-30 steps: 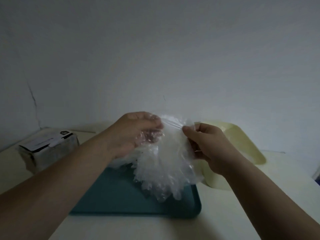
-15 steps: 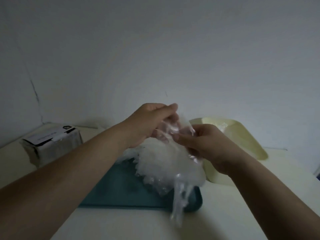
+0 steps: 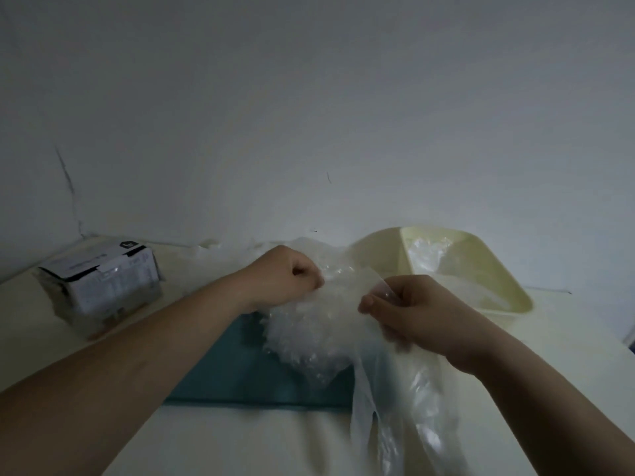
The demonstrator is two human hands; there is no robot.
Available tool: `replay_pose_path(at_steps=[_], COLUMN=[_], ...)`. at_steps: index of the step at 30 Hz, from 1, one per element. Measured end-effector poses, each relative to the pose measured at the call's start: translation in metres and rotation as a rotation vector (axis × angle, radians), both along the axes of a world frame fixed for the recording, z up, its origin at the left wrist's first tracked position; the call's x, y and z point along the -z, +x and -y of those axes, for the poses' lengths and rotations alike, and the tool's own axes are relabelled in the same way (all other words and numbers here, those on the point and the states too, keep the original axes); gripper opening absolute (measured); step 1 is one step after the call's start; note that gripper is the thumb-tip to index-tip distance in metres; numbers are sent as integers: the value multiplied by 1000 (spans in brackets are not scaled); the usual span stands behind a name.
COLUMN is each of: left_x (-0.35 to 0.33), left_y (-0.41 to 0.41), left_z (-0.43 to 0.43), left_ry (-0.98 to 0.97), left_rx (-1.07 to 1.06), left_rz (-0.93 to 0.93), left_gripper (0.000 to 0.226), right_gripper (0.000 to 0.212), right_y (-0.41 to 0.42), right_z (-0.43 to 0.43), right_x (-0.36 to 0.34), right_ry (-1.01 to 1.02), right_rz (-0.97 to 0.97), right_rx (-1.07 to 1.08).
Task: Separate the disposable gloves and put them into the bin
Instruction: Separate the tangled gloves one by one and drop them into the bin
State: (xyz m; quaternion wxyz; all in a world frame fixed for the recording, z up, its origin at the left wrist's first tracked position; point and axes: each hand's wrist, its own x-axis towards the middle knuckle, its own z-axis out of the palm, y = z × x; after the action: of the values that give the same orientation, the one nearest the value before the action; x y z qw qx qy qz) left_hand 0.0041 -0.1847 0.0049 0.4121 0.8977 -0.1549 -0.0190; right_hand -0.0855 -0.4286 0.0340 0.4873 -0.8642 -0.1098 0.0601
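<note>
A person stands at a pale desk [image 3: 240,441], seen from their own head, with both bare forearms reaching forward. The left hand [image 3: 285,280] is curled into a fist around the top of a crumpled bundle of clear disposable gloves [image 3: 309,328], held above a teal tray [image 3: 240,365]. The right hand [image 3: 422,314] pinches the cuff of a single glove [image 3: 374,424] between thumb and curled fingers. That glove hangs long and nearly straight down from the hand, its fingers pointing toward the desk's near edge. A thin film seems to run between it and the bundle, so it is unclear whether it has come fully away.

The cream bin [image 3: 508,286] sits just behind and to the right of the right hand, with some clear gloves [image 3: 426,252] already inside. The right hand is much the nearer one to it.

Half a second earlier the two hands were close together at the top of the bundle. Now a gap separates them, and the glove dangles at fuller length.

A cardboard box [image 3: 103,283] stands at far left.
</note>
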Motion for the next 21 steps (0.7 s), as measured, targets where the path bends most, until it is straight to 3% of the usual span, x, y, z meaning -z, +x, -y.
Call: replay_pose_path(at_steps=[4,7,10,13,15,18,21], left_x=[-32,-65,-94,-106,-107,-102,-99], left_y=[-2,-9,-20,-26,-29,-29,-28], left_z=[-12,-11,-7,-6,-2,3,4], left_ry=[-197,-307,-450,-329,-295,-264,-477], left_rx=[-88,-140,-39,85,152,178,94], left_rz=[-12,83,-7,-80,-142,-147,-201], left_gripper=[14,20,28,32,30,27,26], right_gripper=[19,21,18,11,10,13,14], right_y=[2,6,10,14,16,19,19], right_z=[-5,-9,-12,-12,-14,-16,-11], right_x=[4,2,-9,-28,-40,-48,-43], right_ry=[16,62,70,-14,-27,206,316], right_rz=[-6,125,304,472,447,277,185], right_rx=[-71,-53,-37,3,-20,-87,-32])
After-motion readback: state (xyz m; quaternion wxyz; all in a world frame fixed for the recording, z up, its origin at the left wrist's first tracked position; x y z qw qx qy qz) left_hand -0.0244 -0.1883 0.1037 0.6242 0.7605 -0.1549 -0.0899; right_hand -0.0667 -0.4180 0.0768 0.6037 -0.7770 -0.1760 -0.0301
